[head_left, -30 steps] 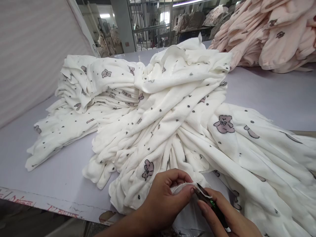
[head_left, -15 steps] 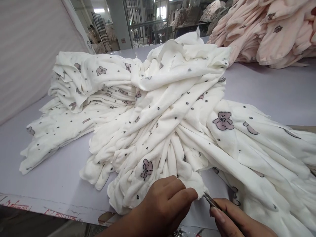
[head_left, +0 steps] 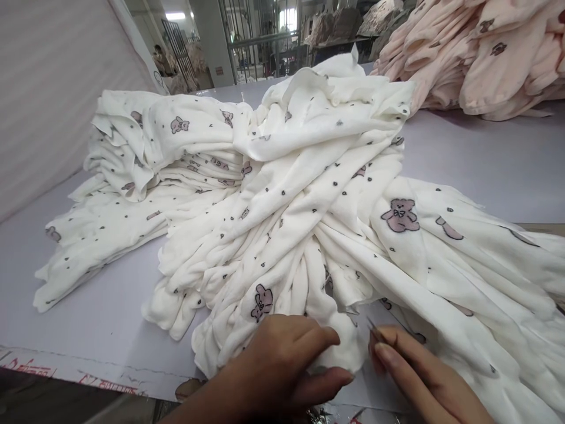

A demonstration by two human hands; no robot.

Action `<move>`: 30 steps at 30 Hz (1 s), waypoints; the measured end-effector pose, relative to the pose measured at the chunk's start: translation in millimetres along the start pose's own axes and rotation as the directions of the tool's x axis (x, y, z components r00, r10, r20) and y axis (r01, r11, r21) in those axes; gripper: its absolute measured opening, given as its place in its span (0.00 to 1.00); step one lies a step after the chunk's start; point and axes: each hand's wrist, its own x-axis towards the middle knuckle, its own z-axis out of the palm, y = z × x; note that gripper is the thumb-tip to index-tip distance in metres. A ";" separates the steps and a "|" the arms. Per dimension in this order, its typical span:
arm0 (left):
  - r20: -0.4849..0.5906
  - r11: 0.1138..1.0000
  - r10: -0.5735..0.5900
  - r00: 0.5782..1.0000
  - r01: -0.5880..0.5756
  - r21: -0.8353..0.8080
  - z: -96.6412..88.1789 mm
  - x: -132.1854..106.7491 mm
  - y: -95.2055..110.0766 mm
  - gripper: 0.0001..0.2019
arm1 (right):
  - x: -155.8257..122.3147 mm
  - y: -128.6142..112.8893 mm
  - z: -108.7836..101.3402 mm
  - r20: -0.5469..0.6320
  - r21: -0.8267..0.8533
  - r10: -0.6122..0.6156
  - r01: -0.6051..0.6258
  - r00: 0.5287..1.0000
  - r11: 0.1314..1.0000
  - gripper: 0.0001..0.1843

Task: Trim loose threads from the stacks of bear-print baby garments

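The room [head_left: 207, 53] is stretching away behind everything, with metal bars [head_left: 265, 41] standing at the back. Closer in, a wide, pale worktop [head_left: 489, 159] is lying flat and looking smooth. White cloth [head_left: 309, 176] is covering its middle in a big, messy heap of long folds, with brown bears [head_left: 399, 216] showing here and there. I'm thinking it's feeling soft and fluffy, light in one piece but heavy all together, flopping about and not breaking if dropped. The loose edge at the near side is looking best for pinching. Pink cloth [head_left: 481, 65] is sitting in another heap at the far right. The left grip [head_left: 286, 365] is lying over the white cloth's near end, finger and thumb parting, pinching nothing that I'm seeing. Just beside it, the right grip [head_left: 410, 371] is holding a thin, pointed tool [head_left: 374, 331], mostly hiding it.
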 end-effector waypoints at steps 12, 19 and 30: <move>0.251 0.763 -0.646 0.721 0.608 0.218 -49.9 -29.6 -33.0 0.16 | 19.1 25.0 -1.2 -0.079 -0.123 -0.156 0.146 0.985 0.982 0.06; 0.340 0.392 -0.537 0.772 0.586 -0.709 1.6 17.9 -7.5 0.20 | 16.0 -9.4 36.3 -0.042 0.193 -0.418 0.418 0.907 0.888 0.06; 0.257 0.189 -0.576 0.776 0.432 -0.882 -15.4 -11.1 -24.9 0.19 | 23.2 13.5 17.3 -0.145 -0.029 -0.297 0.296 0.944 0.955 0.15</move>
